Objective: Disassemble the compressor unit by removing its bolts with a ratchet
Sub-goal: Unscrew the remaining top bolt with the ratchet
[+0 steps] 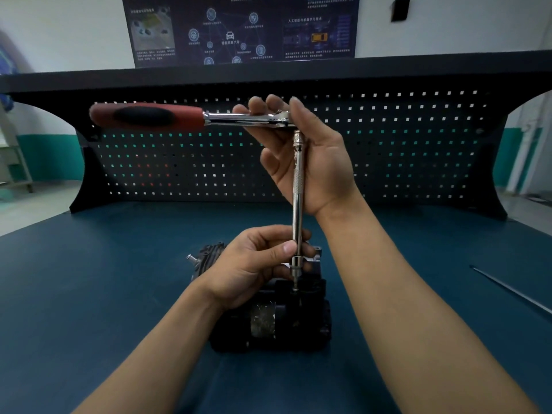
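Head view only. Grips the ratchet (191, 118) at its head with the right hand (307, 162), fingers (268, 103) curled over the chrome neck, and leaves the red handle free, level and pointing left. Pinches the extension (297, 204) just above the socket (296, 265) with the left hand (254, 264), thumb and fingertips closed round the shaft. Holds that shaft nearly upright, from the ratchet head straight down onto the compressor (268, 321).

Finds the compressor low on the blue surface (89, 294), between the forearms, with its finned end at the far left, partly behind the left hand. Puts the socket tip on the dark top face, right of centre. Cannot make out the bolt itself, since it is too dark and small, so cannot tell whether the socket is seated.

Judging by this: places the bolt directly below the right hand, along the extension's long axis, with the left hand much nearer to it. Calls for swinging the handle flat around that upright axis while steadying the shaft low down. Risks the tip slipping off if the shaft tilts.

Shows no container for loose bolts. Shows a pegboard (179, 162) behind, a poster (239, 28) on the wall, and a thin rod (513, 291) lying on the surface at right, well apart.
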